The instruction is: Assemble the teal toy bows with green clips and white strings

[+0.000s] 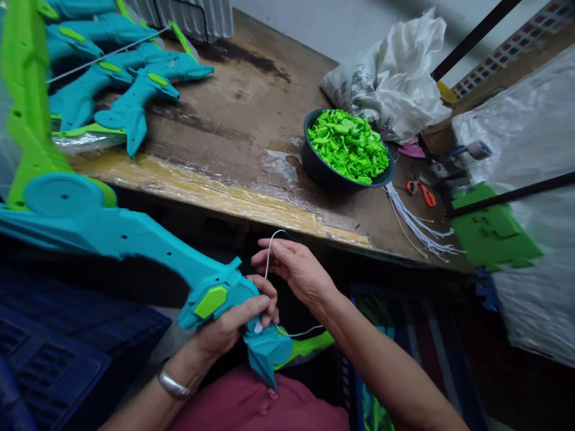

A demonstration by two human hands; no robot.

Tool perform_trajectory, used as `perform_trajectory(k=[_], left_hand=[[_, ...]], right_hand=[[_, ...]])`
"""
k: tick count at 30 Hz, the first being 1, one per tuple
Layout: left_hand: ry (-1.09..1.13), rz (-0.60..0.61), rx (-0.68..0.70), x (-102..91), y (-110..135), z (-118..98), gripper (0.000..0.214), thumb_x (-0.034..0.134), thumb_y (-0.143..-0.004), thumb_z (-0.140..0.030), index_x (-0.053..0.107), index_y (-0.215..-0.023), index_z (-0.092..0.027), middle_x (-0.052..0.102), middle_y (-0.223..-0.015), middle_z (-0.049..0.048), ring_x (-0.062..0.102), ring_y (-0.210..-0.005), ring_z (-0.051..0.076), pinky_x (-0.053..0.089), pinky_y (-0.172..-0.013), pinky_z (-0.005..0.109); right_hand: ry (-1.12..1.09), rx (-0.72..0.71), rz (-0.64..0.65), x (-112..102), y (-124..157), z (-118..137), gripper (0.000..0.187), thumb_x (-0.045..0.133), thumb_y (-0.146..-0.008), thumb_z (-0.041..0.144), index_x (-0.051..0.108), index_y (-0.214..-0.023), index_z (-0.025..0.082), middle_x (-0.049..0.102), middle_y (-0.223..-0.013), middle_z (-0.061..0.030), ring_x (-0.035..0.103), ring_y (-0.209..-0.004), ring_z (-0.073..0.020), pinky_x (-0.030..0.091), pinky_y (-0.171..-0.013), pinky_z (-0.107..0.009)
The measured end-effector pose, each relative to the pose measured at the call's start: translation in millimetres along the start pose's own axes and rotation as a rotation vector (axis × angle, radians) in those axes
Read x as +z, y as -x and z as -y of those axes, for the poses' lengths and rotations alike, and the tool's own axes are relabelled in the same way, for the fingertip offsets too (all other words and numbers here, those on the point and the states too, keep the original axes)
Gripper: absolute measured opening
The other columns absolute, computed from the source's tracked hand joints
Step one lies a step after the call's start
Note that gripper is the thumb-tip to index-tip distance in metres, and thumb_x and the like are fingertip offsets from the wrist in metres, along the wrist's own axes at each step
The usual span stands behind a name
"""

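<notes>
A turquoise and lime-green toy bow [157, 239] stretches from the left edge down to my lap. My left hand [242, 311] is wrapped round its turquoise body, just beside a lime-green inlay [211, 301]. A thin white cord [268, 257] rises from the bow near my left fingers and curves over at the fingertips of my right hand [296, 269]. The right fingers are bent together at the cord; their exact hold on it is partly hidden. Another stretch of white cord runs from the bow's lower part toward my right forearm.
On the wooden table [233, 120] lie several toy bows [130, 78], a dark bowl [323, 173] of green plastic pieces, a bundle of white cords [417, 230] and orange-handled scissors [422, 193]. A white sack [386, 78] stands behind. Blue crates [54, 353] sit low at left.
</notes>
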State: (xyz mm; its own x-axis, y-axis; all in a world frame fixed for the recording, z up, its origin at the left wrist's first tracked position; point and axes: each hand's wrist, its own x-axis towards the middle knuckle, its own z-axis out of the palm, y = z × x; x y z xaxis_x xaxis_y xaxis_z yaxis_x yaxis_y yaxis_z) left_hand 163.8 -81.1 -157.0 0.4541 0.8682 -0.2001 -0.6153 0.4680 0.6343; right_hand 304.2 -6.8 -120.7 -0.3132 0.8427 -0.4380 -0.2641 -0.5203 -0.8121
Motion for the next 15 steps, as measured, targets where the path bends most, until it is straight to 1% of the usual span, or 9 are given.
perform_trajectory(k=[2,4,6,9,11,13,14,15], left_hand=[[-0.005,0.009,-0.015,-0.5,3,4,0.014,0.070,-0.088,-0.028,0.067,-0.096,-0.017,0.062,-0.069,0.0013,0.061,-0.064,0.015,0.049,-0.067,0.031],[0.001,0.021,-0.001,-0.7,6,7,0.012,0.069,-0.090,-0.027,0.067,-0.097,-0.017,0.062,-0.069,0.0009,0.059,-0.063,0.014,0.050,-0.069,0.032],[0.018,0.023,0.035,-1.7,9,9,0.011,0.069,-0.090,-0.027,0.068,-0.098,-0.018,0.061,-0.070,0.0002,0.058,-0.061,0.012,0.051,-0.071,0.033],[0.035,0.024,0.049,-5.4,12,11,0.011,0.068,-0.091,-0.026,0.068,-0.099,-0.019,0.061,-0.071,0.0000,0.059,-0.063,0.012,0.051,-0.072,0.033],[0.035,0.021,0.045,-8.6,15,10,0.010,0.066,-0.092,-0.026,0.068,-0.099,-0.020,0.060,-0.071,-0.0001,0.059,-0.064,0.012,0.051,-0.072,0.032],[0.011,0.013,0.065,-11.7,17,5,0.009,0.066,-0.092,-0.025,0.069,-0.099,-0.020,0.063,-0.074,0.0011,0.062,-0.066,0.013,0.053,-0.073,0.031],[-0.016,0.006,0.080,-12.9,19,1,0.010,0.065,-0.092,-0.025,0.070,-0.099,-0.020,0.067,-0.081,0.0036,0.065,-0.072,0.015,0.054,-0.075,0.032],[-0.045,-0.004,0.099,-14.0,20,-5,0.011,0.066,-0.092,-0.026,0.071,-0.099,-0.020,0.071,-0.095,0.0072,0.069,-0.082,0.019,0.056,-0.080,0.035]], right_hand=[[-0.084,-0.110,-0.039,3,-7,10,0.041,0.083,-0.074,0.048,0.072,-0.099,0.017,0.066,-0.073,0.0020,0.065,-0.069,-0.0126,0.057,-0.073,-0.029],[-0.125,-0.246,-0.080,0,-12,26,0.036,0.085,-0.073,0.043,0.073,-0.096,0.017,0.059,-0.069,0.0050,0.058,-0.062,-0.0097,0.057,-0.063,-0.026],[-0.118,-0.356,-0.123,-6,-15,44,0.030,0.085,-0.074,0.038,0.074,-0.095,0.018,0.059,-0.071,0.0051,0.055,-0.061,-0.0082,0.054,-0.056,-0.022],[-0.092,-0.464,-0.212,-17,-15,69,0.023,0.085,-0.074,0.031,0.074,-0.091,0.019,0.060,-0.074,0.0045,0.054,-0.061,-0.0066,0.050,-0.051,-0.018],[-0.074,-0.518,-0.256,-22,-12,80,0.022,0.086,-0.072,0.028,0.075,-0.089,0.019,0.061,-0.075,0.0042,0.053,-0.060,-0.0054,0.045,-0.047,-0.016],[-0.015,-0.564,-0.277,-25,-6,88,0.022,0.086,-0.072,0.028,0.076,-0.089,0.019,0.061,-0.075,0.0034,0.050,-0.058,-0.0049,0.036,-0.043,-0.015],[0.045,-0.589,-0.293,-27,0,91,0.020,0.085,-0.073,0.028,0.077,-0.090,0.019,0.061,-0.075,0.0027,0.049,-0.057,-0.0050,0.032,-0.042,-0.016],[0.130,-0.631,-0.328,-31,8,94,0.018,0.082,-0.076,0.029,0.077,-0.091,0.020,0.061,-0.075,0.0021,0.048,-0.056,-0.0054,0.029,-0.042,-0.017]])
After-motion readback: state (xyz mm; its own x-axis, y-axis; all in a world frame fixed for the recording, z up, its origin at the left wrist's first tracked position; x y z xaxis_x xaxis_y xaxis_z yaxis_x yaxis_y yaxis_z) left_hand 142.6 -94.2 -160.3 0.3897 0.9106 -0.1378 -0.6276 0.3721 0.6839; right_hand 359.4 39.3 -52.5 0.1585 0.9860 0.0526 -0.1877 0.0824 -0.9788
